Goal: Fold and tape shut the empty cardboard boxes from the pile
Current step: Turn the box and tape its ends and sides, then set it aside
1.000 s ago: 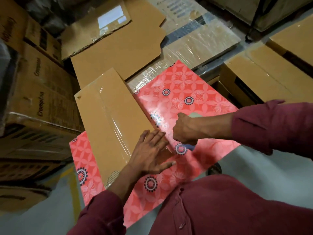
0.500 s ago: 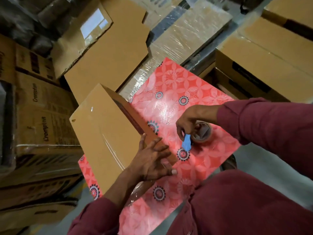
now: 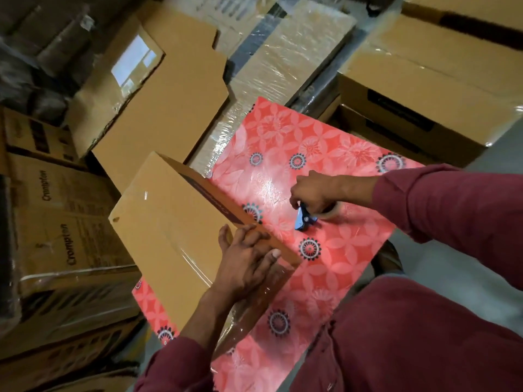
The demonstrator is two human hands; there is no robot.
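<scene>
A brown cardboard box [image 3: 172, 227] with clear tape along its top stands on a red flowered table [image 3: 325, 154]. My left hand [image 3: 249, 258] rests on the box's near corner, with its fingers over the taped edge. My right hand [image 3: 314, 193] grips a tape roll with a blue cutter [image 3: 304, 220], set down on the table to the right of the box.
Flattened cardboard sheets [image 3: 158, 108] and plastic-wrapped packs [image 3: 283, 66] lie behind the table. Printed cartons [image 3: 65, 236] are stacked at the left, and larger boxes [image 3: 418, 89] stand at the right. Grey floor [image 3: 441, 264] shows at the right, beside the table.
The box has been raised from lying flat to standing on the table. My right hand moved to the right and lowered the tape roll onto the table. My left hand stayed on the box's corner.
</scene>
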